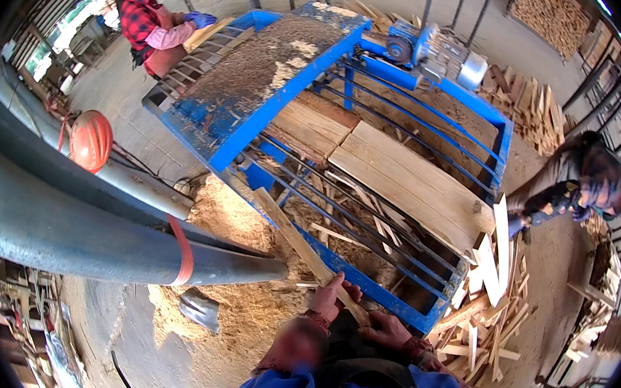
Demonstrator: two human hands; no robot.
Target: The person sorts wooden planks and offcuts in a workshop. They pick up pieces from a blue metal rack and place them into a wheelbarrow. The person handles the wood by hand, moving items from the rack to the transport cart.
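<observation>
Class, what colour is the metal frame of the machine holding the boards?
The metal frame is blue; the head view shows it best.

Boards (406, 177) lie lengthwise inside the machine frame (286, 94), between its left and right edges. A motor (437, 53) sits at the right edge, toward the far end. Offcuts (482, 342) lie heaped by the near end. Outside the left edge lies sawdust (247, 316); a duct (119, 227) ends before it (contact cannot be determined). A strip (296, 236) overlaps the left edge, left hand (328, 297) ahead of right hand (387, 330).
</observation>
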